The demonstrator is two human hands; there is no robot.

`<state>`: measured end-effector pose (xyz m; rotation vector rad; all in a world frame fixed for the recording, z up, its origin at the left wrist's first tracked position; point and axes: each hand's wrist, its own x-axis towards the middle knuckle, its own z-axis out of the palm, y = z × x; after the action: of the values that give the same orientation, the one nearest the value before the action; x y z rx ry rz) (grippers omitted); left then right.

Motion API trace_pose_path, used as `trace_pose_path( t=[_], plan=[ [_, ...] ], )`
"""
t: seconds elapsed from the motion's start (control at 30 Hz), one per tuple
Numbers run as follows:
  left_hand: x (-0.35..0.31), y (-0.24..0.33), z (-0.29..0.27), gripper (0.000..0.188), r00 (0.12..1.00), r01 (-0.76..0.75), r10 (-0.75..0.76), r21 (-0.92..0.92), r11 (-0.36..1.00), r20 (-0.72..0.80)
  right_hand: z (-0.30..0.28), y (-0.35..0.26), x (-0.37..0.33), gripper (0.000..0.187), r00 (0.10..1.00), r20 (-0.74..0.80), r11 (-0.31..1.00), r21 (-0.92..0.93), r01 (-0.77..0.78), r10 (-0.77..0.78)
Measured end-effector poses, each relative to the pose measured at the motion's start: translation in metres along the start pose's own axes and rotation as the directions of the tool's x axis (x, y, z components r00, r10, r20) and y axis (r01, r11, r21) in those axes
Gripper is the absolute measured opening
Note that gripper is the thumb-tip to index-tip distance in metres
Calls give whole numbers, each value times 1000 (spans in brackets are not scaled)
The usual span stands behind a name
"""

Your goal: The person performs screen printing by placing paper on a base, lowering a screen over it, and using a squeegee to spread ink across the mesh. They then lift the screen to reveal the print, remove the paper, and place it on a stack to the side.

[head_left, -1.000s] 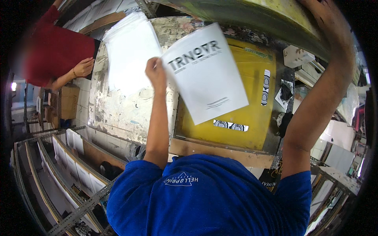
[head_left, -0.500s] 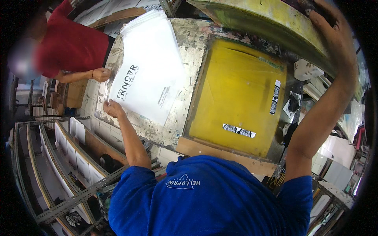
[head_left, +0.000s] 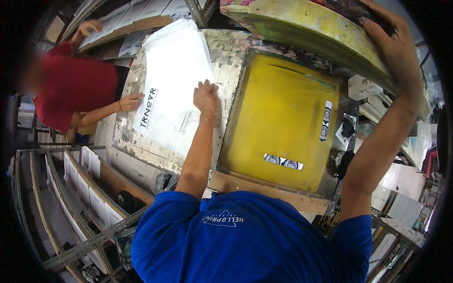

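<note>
Raised frame [head_left: 306, 34], above tabletop's [head_left: 229, 56] far edge: top cut off by upper view edge. Right hand [head_left: 390, 40]: fingers partly cut off there. White sheets [head_left: 174, 66], tabletop's left half: lower ones mostly hidden. Co-worker [head_left: 80, 89], left edge: head blurred.

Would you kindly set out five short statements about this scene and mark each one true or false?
1. The left hand is on the white sheets. True.
2. The right hand is on the sheets as well. False: the right hand is at the edge of the raised frame.
3. The yellow panel lies right of the sheets. True.
4. Two black-and-white strips lie on the panel. True.
5. The co-worker's shirt is green. False: the shirt is red.
</note>
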<state>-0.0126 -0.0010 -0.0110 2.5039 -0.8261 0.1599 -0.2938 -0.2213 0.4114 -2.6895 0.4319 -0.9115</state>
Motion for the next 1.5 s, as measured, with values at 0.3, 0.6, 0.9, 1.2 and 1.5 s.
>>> trace_pose_path(
  t=[0.3,0.6,0.9,1.2,1.5],
  plan=[
    [-15,66,-49,25,983,155,-125,-245,957,133,9,2,-5,41,991,-107,996,-51,69,-74],
    [-111,95,-14,65,775,-428,452,-159,890,441,-10,-8,-2,40,995,-3,993,-74,-97,97],
    [-130,192,48,71,496,-675,745,-341,654,446,-6,33,6,38,1000,-9,994,-109,2,-3],
    [-162,203,35,71,459,-656,773,-419,627,438,-12,20,4,35,991,58,992,-19,-122,123],
    [-173,193,31,69,457,-660,791,-442,608,406,-17,3,-6,36,996,72,995,86,-52,46]
  ],
)
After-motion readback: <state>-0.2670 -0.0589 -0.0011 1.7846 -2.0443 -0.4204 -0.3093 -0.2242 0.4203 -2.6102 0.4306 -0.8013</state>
